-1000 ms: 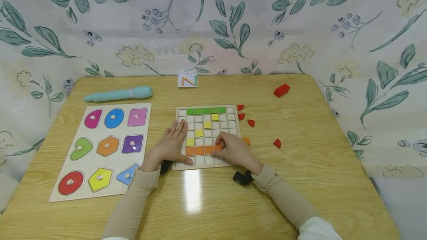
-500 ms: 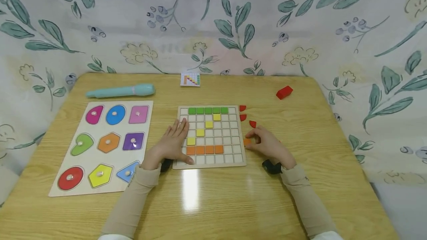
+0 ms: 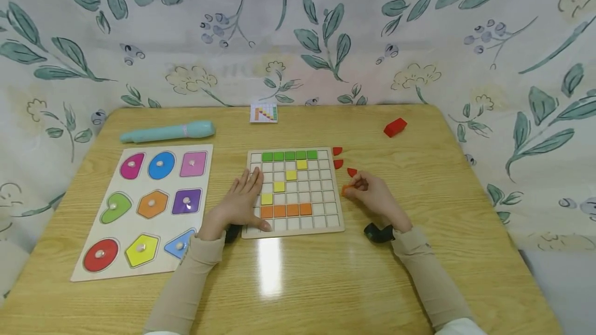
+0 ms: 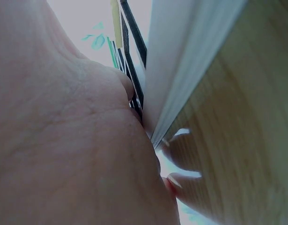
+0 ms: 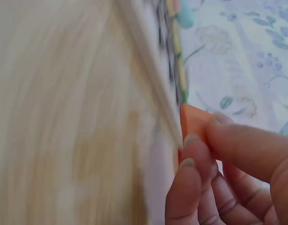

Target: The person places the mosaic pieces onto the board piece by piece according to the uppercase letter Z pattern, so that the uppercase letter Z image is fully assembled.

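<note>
My left hand [image 3: 239, 203] lies spread over the left edge of a wooden grid board [image 3: 298, 232], fingers straight and thumb out along its lower left part. Just off the board's right edge, my right hand [image 3: 376, 196] pinches an orange square tile [image 3: 345, 190] between thumb and fingers. The right wrist view shows this orange tile [image 5: 195, 120] held tilted up at the board's edge. On the grid, several green tiles [image 3: 289, 155] form the top row, yellow tiles [image 3: 291, 175] run diagonally, and several orange tiles [image 3: 292, 210] line a lower row.
Red quarter-circle pieces [image 3: 338, 164] lie right of the board, one right by my right fingertips. Farther back are a red block [image 3: 395, 127] and a pattern card [image 3: 263, 113]. A shape puzzle [image 3: 139, 180] and a light-blue pen-like object [image 3: 167, 132] occupy the left.
My right hand has let go of an orange tile in the lower row, moved right off the board and picked up the loose orange tile there. The left hand stays put.
</note>
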Motion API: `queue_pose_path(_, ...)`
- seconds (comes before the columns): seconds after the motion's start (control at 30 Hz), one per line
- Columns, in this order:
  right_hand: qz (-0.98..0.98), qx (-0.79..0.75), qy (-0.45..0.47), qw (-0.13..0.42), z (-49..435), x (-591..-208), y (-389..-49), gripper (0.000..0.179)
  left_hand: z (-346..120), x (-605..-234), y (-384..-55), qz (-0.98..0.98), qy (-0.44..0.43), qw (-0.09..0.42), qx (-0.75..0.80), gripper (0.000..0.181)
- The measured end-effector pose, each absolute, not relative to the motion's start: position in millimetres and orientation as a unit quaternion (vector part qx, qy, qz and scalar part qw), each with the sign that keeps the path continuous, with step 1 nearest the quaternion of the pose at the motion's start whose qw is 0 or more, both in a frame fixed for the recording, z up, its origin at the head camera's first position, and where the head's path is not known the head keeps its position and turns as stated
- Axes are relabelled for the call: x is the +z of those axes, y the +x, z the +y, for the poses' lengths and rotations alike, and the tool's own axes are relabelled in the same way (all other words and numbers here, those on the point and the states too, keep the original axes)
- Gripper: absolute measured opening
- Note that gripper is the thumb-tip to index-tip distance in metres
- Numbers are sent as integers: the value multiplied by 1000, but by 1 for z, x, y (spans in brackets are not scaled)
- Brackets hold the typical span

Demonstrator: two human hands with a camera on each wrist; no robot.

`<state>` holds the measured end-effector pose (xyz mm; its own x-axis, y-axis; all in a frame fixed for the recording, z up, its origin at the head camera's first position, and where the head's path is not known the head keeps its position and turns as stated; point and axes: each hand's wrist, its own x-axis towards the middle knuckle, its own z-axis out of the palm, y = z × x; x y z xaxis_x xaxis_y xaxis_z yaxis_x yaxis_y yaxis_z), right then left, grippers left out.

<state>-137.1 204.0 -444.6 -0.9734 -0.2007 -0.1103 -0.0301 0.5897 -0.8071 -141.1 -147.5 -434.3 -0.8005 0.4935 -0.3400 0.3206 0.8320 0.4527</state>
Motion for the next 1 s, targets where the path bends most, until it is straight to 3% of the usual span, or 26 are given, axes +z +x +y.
queue_pose_path(0.27, 867, -463, -110, 148, 176, -443, -134, 10, -147, -432, -140, 931, 218, 225, 185, 137)
queue_pose_path(1.0, 882, -432, -155, 107, 154, -452, -124, 5, -145, -435, -140, 933, 219, 222, 181, 136)
